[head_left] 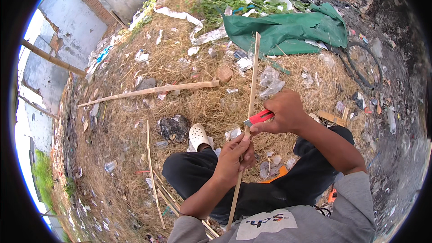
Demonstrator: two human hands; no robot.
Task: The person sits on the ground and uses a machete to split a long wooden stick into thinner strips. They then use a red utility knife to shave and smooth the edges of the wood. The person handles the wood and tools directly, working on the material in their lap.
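My left hand (234,156) is wrapped round a long, thin bamboo strip (253,83), which slants from my lap up and away from me. Just above it, my right hand (284,111) grips a red utility knife (262,117). Its blade meets the strip a little beyond my left fingers. The lower part of the strip passes over my dark trousers, and its near end lies against my grey shirt.
More bamboo strips (155,182) lie on the dry grass by my left side. A longer bamboo pole (157,89) rests farther ahead. A black lump (174,127) sits near my white clog (198,137). Beyond are a green tarp (288,31), a dark hose (360,69) and scattered litter.
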